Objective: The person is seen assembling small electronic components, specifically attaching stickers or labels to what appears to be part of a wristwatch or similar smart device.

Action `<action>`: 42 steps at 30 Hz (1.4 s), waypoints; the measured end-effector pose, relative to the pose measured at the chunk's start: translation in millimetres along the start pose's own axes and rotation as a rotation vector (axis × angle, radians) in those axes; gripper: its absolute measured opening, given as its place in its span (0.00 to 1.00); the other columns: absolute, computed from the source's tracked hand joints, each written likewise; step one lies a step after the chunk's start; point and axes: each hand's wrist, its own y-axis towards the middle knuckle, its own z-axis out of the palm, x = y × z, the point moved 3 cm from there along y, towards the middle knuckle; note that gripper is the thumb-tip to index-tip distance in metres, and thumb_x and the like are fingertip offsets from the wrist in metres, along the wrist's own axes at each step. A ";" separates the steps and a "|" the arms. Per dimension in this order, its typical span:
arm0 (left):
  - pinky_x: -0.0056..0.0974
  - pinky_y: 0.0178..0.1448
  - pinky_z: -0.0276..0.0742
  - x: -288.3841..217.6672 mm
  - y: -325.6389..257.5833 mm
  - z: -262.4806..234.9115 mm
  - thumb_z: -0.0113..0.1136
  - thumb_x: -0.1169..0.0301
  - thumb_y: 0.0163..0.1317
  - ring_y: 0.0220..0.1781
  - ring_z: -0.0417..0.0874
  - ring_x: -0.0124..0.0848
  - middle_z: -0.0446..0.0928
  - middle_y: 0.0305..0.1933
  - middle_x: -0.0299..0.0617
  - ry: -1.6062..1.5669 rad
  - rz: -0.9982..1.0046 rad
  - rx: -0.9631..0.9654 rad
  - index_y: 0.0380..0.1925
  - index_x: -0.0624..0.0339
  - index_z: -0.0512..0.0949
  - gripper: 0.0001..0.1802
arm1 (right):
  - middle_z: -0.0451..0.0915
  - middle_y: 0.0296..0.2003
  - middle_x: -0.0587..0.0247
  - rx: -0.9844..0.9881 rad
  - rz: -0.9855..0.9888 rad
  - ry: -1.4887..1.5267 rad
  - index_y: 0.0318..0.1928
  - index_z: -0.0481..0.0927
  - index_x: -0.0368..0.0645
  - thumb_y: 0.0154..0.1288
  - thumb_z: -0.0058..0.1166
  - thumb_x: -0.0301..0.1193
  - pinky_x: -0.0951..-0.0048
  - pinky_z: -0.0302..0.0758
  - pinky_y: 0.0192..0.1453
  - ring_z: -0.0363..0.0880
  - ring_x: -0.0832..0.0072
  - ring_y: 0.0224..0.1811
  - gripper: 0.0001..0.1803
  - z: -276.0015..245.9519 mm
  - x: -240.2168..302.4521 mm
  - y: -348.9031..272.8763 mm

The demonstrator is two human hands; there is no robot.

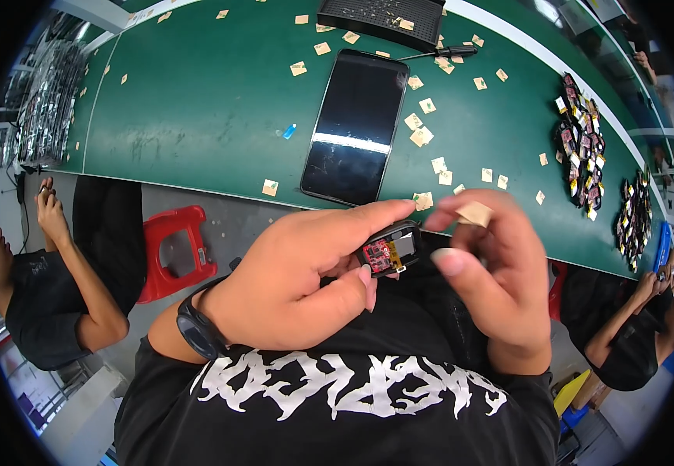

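Left hand (294, 272): gripping rounded black plastic casing (411, 231), red circuit board (376, 258) upward, apparently for access. Right hand (504, 276): thumb parted, beige square paper (474, 213) at fingers, grip unclear.

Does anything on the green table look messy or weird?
Yes. Small tan squares look messy, scattered at all angles across the green table, many around the black tablet. One small blue scrap looks odd too: it lies alone left of the tablet.

Holding a small device (393, 249) with a red circuit board (376, 257) in the left hand (294, 276); showing a beige paper square (474, 213) at the blurred right hand (508, 272), near a green table (205, 101).
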 end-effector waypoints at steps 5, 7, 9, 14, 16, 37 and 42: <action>0.28 0.38 0.81 -2.3 -1.1 -3.8 0.47 0.79 0.68 0.34 0.83 0.24 0.82 0.43 0.45 -0.065 -0.020 0.006 0.72 0.69 0.65 0.30 | 0.80 0.43 0.53 0.179 -0.355 -0.358 0.55 0.78 0.32 0.57 0.61 0.17 0.64 0.76 0.49 0.79 0.58 0.41 0.22 -10.9 29.5 -4.1; 0.28 0.38 0.81 -2.7 -0.8 -4.2 0.47 0.79 0.68 0.34 0.83 0.23 0.82 0.44 0.45 -0.069 -0.004 0.016 0.72 0.69 0.64 0.30 | 0.80 0.44 0.53 0.231 -0.326 -0.367 0.56 0.78 0.32 0.58 0.60 0.16 0.64 0.76 0.49 0.79 0.59 0.43 0.23 -11.6 32.2 -6.9; 0.28 0.38 0.81 -4.8 -1.1 -4.1 0.47 0.78 0.69 0.34 0.83 0.23 0.81 0.43 0.44 -0.093 -0.014 0.017 0.72 0.70 0.64 0.30 | 0.81 0.44 0.52 0.247 -0.336 -0.431 0.55 0.80 0.33 0.56 0.61 0.16 0.65 0.77 0.46 0.81 0.61 0.42 0.23 -8.6 30.8 -10.1; 0.29 0.37 0.81 -6.1 -0.7 -3.0 0.47 0.77 0.70 0.32 0.83 0.24 0.81 0.38 0.42 -0.067 0.003 0.013 0.71 0.70 0.65 0.29 | 0.84 0.38 0.54 0.140 -0.543 -0.576 0.45 0.84 0.34 0.50 0.66 0.20 0.69 0.79 0.36 0.83 0.63 0.34 0.18 -5.2 20.6 -8.2; 0.29 0.37 0.81 -8.5 1.3 -4.4 0.46 0.77 0.70 0.32 0.83 0.24 0.81 0.37 0.42 -0.030 0.025 0.018 0.71 0.70 0.66 0.28 | 0.85 0.37 0.54 0.043 -0.623 -0.670 0.41 0.85 0.35 0.47 0.66 0.22 0.70 0.79 0.33 0.83 0.63 0.31 0.16 -4.0 21.0 -8.5; 0.30 0.32 0.78 -15.0 5.4 -1.7 0.44 0.78 0.74 0.26 0.82 0.24 0.79 0.30 0.40 0.280 0.224 -0.046 0.64 0.72 0.73 0.21 | 0.81 0.34 0.51 -0.050 -0.969 -1.005 0.31 0.83 0.29 0.36 0.61 0.25 0.69 0.76 0.29 0.80 0.65 0.30 0.17 14.4 27.3 -8.6; 0.29 0.31 0.77 -15.0 7.3 -1.8 0.44 0.79 0.74 0.24 0.81 0.24 0.78 0.28 0.38 0.305 0.230 -0.041 0.62 0.72 0.75 0.20 | 0.81 0.33 0.51 -0.011 -1.038 -0.980 0.30 0.83 0.29 0.35 0.62 0.24 0.70 0.75 0.27 0.79 0.66 0.31 0.16 14.8 26.9 -7.7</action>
